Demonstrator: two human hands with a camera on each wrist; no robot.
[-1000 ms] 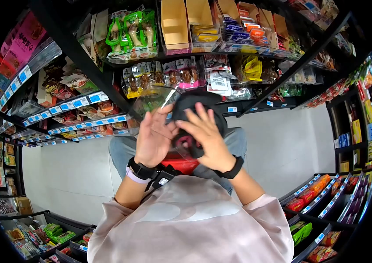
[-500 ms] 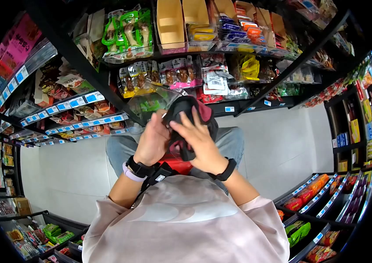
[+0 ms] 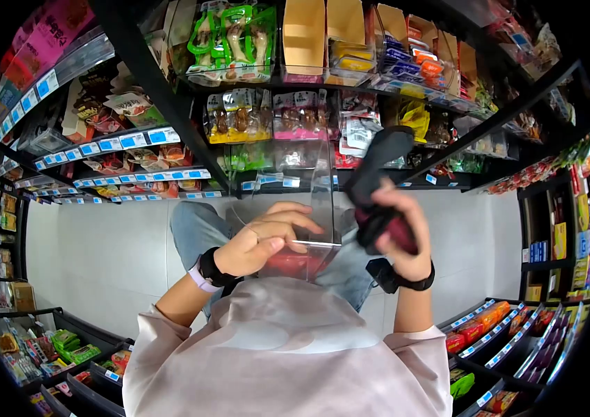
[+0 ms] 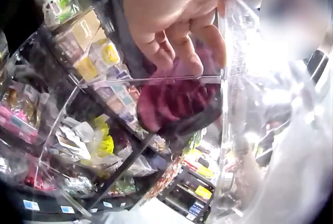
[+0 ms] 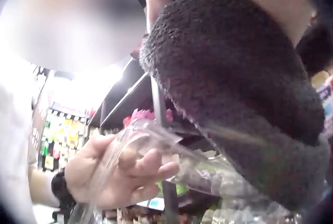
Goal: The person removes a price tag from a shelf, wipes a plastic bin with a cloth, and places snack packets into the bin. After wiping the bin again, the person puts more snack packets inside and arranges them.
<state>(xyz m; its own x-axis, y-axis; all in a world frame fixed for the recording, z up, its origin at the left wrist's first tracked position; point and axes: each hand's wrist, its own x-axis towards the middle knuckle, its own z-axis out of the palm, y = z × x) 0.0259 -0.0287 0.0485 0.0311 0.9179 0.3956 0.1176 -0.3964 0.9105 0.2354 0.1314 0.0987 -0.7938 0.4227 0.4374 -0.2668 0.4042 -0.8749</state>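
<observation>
A clear plastic bin (image 3: 324,208) stands over the lap, its front rim (image 3: 319,243) toward the body. My left hand (image 3: 257,240) holds the bin by this near end, fingers bent over the rim. In the left wrist view those fingers (image 4: 195,41) hang just above the clear edge. To the right of the bin, my right hand (image 3: 413,233) grips a fuzzy cloth (image 3: 378,163), dark grey with burgundy parts. The cloth (image 5: 234,73) fills much of the right wrist view and hides most of that hand. Through the bin's wall, its burgundy side (image 4: 177,104) shows.
A black shelf ahead carries green snack packs (image 3: 232,42), open cardboard boxes (image 3: 304,35) and bagged snacks (image 3: 239,115). More shelves with price tags (image 3: 121,142) stand at left. A red seat (image 3: 288,265) is beneath the person; low snack racks (image 3: 489,323) stand behind at right.
Both hands were together at the cloth. The right hand has carried the cloth away to the right, the left hand has turned inward, and the bin has come over the lap.
</observation>
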